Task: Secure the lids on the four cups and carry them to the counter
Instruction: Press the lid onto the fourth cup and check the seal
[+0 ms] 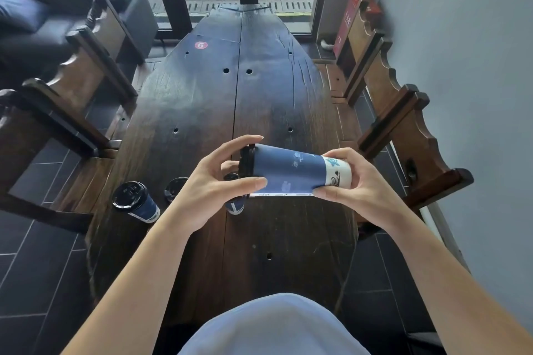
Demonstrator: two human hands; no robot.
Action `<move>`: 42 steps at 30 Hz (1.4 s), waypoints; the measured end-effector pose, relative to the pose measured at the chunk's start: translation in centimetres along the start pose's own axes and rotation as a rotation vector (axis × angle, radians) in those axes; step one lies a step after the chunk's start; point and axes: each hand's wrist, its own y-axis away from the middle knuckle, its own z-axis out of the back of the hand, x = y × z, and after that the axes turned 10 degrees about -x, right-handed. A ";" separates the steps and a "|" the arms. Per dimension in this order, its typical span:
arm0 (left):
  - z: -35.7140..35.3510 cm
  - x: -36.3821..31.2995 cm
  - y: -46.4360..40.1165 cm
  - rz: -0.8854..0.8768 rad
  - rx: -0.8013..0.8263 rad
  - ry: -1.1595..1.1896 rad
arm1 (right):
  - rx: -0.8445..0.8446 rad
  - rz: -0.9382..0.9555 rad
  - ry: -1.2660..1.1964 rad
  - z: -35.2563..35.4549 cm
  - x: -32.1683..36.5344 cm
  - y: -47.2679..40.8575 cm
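Cup [291, 171] held sideways above table [202, 112]: left hand [207, 190] pinches lid [246, 161], right hand [357, 184] clasps base. Likely light, thin-walled paper; grip near rim and base, not mid-wall, which may crush.

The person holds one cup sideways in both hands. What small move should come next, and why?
Probably press the black lid fully onto the blue cup with the left hand, while the right hand braces its base. The fingers already wrap the lid's rim. Then stand it on the table.
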 end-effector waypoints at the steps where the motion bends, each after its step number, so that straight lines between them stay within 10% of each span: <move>1: -0.1 0.0 0.0 0.011 -0.011 -0.011 | 0.000 0.014 0.022 0.0 -0.1 0.0; 42: -4.9 -0.1 -2.6 0.175 -0.053 -0.046 | 0.179 -0.241 0.172 -4.7 -2.4 1.5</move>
